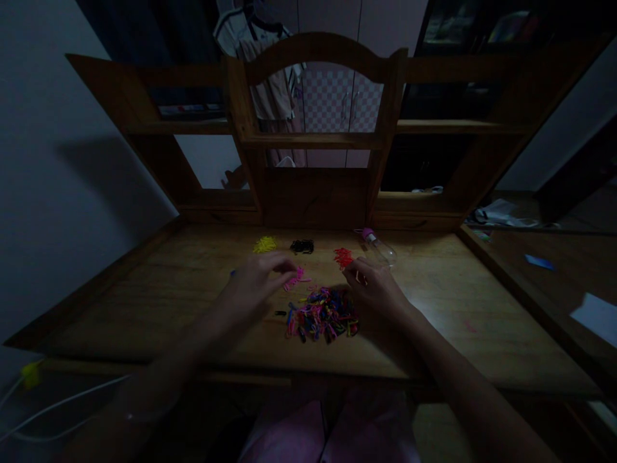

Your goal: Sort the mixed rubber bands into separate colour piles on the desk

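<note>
A mixed heap of small coloured clips point(324, 314), looped like paper clips, lies on the wooden desk in front of me. My left hand point(258, 276), slightly blurred, hovers beside a small pink pile point(295, 278), thumb and forefinger a little apart and nothing visible between them. Just above the heap's right side, my right hand point(373, 283) has its fingertips pinched by the red pile point(342, 258); what they hold is too small to make out. Farther back are a yellow pile point(265, 244) and a black pile point(302, 246). A bit of blue shows beside my left hand.
A clear bulb-shaped bottle point(384, 251) with a pink cap lies behind my right hand. The desk's wooden shelf unit point(315, 141) rises along the back. One dark clip point(280, 313) rests left of the heap. White cables point(62, 405) hang at the lower left.
</note>
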Tool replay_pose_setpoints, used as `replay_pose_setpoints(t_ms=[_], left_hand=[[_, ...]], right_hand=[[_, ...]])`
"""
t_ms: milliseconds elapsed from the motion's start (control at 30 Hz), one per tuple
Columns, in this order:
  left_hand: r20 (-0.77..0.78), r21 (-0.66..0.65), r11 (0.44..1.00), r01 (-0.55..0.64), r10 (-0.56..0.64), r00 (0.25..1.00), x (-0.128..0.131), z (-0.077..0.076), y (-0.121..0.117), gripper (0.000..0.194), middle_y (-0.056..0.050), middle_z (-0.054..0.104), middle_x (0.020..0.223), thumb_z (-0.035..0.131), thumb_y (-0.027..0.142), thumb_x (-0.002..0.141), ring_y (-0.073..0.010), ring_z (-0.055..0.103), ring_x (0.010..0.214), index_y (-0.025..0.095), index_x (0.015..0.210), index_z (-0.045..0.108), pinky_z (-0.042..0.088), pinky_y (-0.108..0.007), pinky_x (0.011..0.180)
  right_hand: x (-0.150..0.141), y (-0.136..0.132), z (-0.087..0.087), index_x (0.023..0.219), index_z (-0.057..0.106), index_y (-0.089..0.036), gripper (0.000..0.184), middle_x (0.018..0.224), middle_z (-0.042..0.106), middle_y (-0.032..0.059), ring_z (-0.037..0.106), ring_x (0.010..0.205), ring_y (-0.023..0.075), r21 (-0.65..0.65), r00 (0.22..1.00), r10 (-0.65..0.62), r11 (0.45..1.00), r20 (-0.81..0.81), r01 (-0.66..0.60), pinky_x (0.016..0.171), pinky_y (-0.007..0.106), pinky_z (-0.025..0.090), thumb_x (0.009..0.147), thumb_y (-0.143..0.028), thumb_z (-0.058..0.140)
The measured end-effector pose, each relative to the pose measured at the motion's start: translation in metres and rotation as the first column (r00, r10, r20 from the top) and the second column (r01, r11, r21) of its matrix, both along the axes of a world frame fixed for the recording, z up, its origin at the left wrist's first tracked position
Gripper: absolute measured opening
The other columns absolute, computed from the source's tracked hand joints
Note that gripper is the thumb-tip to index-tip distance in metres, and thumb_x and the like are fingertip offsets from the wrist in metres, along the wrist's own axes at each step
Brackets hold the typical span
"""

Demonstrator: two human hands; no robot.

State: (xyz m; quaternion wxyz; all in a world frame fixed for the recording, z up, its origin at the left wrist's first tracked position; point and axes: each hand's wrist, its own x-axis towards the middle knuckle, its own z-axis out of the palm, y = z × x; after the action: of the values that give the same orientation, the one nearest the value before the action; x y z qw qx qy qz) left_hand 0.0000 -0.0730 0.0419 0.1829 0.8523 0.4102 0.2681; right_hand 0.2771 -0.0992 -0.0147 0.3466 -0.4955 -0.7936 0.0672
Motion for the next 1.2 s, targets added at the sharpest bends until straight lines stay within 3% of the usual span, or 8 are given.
replay_pose_setpoints(t_ms=[67,133,233,400,667,900,1200], left_hand=[[-0.058,-0.08,0.995,0.066,-0.07,0.996,0.01,-0.006,-0.024,0.015,-0.003,0.067,0.088,0.057,0.033,0.086,-0.0187,0.061,0.082,0.022,0.087,0.067,0.045,-0.028,0.075],[-0.09,-0.123,0.992,0.043,-0.054,0.994,0.016,-0.015,-0.035,0.015,-0.003,0.066,0.089,0.054,0.03,0.087,-0.0189,0.06,0.082,0.021,0.087,0.066,0.044,-0.028,0.074],[-0.089,-0.124,0.992,-0.005,-0.006,0.996,0.018,-0.033,-0.029,0.013,-0.004,0.064,0.092,0.053,0.027,0.087,-0.0188,0.059,0.084,0.02,0.088,0.064,0.043,-0.028,0.074],[-0.091,-0.143,0.989,0.049,-0.062,0.994,0.021,-0.05,-0.015,0.01,-0.004,0.061,0.092,0.056,0.024,0.084,-0.0192,0.057,0.086,0.019,0.089,0.062,0.043,-0.028,0.074],[-0.171,-0.108,0.994,0.031,-0.049,0.984,0.021,-0.043,-0.024,0.007,-0.005,0.06,0.092,0.052,0.02,0.084,-0.0207,0.054,0.088,0.019,0.085,0.058,0.04,-0.03,0.075],[-0.264,-0.054,0.989,-0.139,0.12,0.957,0.016,-0.028,-0.026,0.008,-0.005,0.065,0.082,0.053,0.018,0.082,-0.0203,0.058,0.074,0.019,0.087,0.059,0.035,-0.029,0.064],[-0.064,-0.201,0.98,-0.005,-0.008,0.998,0.033,-0.03,-0.034,0.013,-0.004,0.068,0.089,0.057,0.024,0.082,-0.0215,0.061,0.084,0.022,0.093,0.066,0.042,-0.028,0.072]], right_hand=[[0.0,0.0,0.0,0.082,0.058,-0.02,0.01,0.081,0.061,0.0052,0.055,0.067,0.0156,0.004,1.0,-0.002,1.0,0.002,0.002,0.061,0.027,0.039,0.088,-0.018,0.05],[-0.001,0.0,0.0,0.082,0.057,-0.02,0.011,0.081,0.061,0.0051,0.055,0.068,0.0155,0.003,1.0,0.003,1.0,0.003,-0.003,0.062,0.027,0.039,0.088,-0.017,0.049],[-0.001,-0.001,0.0,0.081,0.056,-0.02,0.011,0.082,0.06,0.0044,0.054,0.068,0.0147,-0.011,1.0,0.009,1.0,0.004,-0.009,0.061,0.026,0.038,0.089,-0.017,0.049],[-0.001,-0.001,0.001,0.082,0.056,-0.02,0.01,0.082,0.06,0.0038,0.054,0.068,0.0143,-0.024,1.0,0.011,1.0,-0.006,-0.011,0.061,0.026,0.038,0.088,-0.016,0.049],[0.001,-0.001,0.001,0.083,0.056,-0.02,0.009,0.081,0.06,0.0041,0.054,0.067,0.0143,-0.019,1.0,0.026,0.999,-0.013,-0.026,0.06,0.026,0.039,0.088,-0.016,0.05],[0.0,-0.001,0.001,0.081,0.056,-0.02,0.01,0.08,0.061,0.0044,0.055,0.066,0.0144,-0.015,1.0,0.02,1.0,-0.021,-0.02,0.061,0.026,0.04,0.087,-0.016,0.049],[0.0,-0.001,0.001,0.081,0.057,-0.02,0.01,0.08,0.06,0.004,0.055,0.067,0.0151,0.003,0.999,0.024,1.0,-0.028,-0.024,0.061,0.026,0.039,0.088,-0.017,0.049]])
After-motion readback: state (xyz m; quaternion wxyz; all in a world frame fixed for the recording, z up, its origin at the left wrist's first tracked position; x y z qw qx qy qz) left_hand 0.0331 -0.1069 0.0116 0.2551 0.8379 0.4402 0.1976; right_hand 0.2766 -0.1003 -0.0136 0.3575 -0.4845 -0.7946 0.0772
